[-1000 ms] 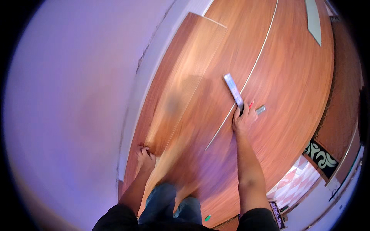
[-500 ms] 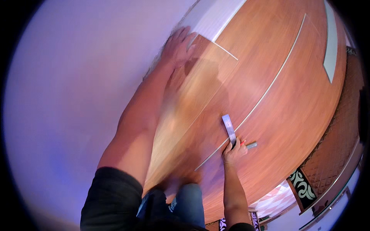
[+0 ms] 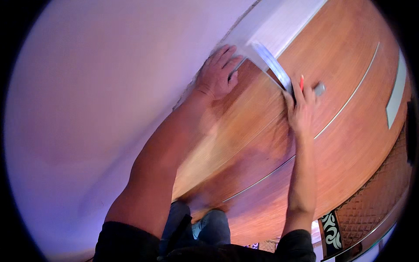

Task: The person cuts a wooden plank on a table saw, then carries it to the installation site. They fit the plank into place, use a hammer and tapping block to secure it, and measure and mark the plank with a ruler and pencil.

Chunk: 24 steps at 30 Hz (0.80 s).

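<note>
My left hand [image 3: 220, 72] rests beside the wall with its fingers stretched out and its thumb bent. It lies at the end corner of a brown wood-look floor plank [image 3: 259, 89]; whether it bears on the plank or on the strip beside it is hard to see. My right hand [image 3: 301, 109] is closed round a try square [image 3: 273, 65], whose flat metal blade is blurred and crosses near the plank's end edge. A grey handle end pokes out past the fingers. A red pencil [image 3: 301, 82] also sticks up from this hand. Whitish underlay [image 3: 283, 28] shows beyond the plank.
The pale wall [image 3: 96, 87] rises at my left, with a rough gap along its foot. A thin pale strip [image 3: 349, 102] and a wider grey strip [image 3: 397, 94] lie on the wood-look floor [image 3: 279, 209]. My knees [image 3: 211, 227] are near the bottom.
My right hand has carried the square and pencil up and leftward, from over the floor strip to the plank's end. The view has shifted; my left hand stays at the plank's corner.
</note>
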Available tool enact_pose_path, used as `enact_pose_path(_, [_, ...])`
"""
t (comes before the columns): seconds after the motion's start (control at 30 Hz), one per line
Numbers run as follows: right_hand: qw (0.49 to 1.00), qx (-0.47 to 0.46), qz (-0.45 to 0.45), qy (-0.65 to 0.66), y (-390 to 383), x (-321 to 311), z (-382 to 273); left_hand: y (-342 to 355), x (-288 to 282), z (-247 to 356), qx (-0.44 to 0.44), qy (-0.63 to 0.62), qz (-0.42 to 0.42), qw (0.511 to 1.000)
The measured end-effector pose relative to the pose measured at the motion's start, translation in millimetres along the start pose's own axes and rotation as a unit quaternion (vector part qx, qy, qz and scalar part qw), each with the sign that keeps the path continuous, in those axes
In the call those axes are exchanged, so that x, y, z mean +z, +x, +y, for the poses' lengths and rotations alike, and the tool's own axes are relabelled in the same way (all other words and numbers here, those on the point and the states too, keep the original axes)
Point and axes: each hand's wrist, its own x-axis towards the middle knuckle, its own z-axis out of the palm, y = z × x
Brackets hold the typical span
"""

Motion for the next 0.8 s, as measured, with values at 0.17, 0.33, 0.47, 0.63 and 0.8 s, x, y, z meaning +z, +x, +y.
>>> enact_pose_path(0.17, [0.996,-0.024,-0.082,-0.014,42,19,0,4,5,5,-0.017,-0.017,-0.008,1.0])
enact_pose_path(0.33, [0.994,-0.04,-0.082,-0.058,44,27,-2,3,7,3,-0.039,-0.036,-0.001,0.999])
enact_pose_path(0.47, [0.991,-0.041,-0.074,-0.1,42,32,-4,6,3,6,-0.033,-0.035,-0.009,0.999])
enact_pose_path(0.63, [0.992,-0.043,-0.071,-0.095,44,31,-4,5,9,3,-0.015,-0.012,-0.003,1.0])
enact_pose_path(0.8, [0.994,-0.036,-0.069,-0.075,46,29,-9,6,7,5,-0.016,-0.008,0.004,1.0])
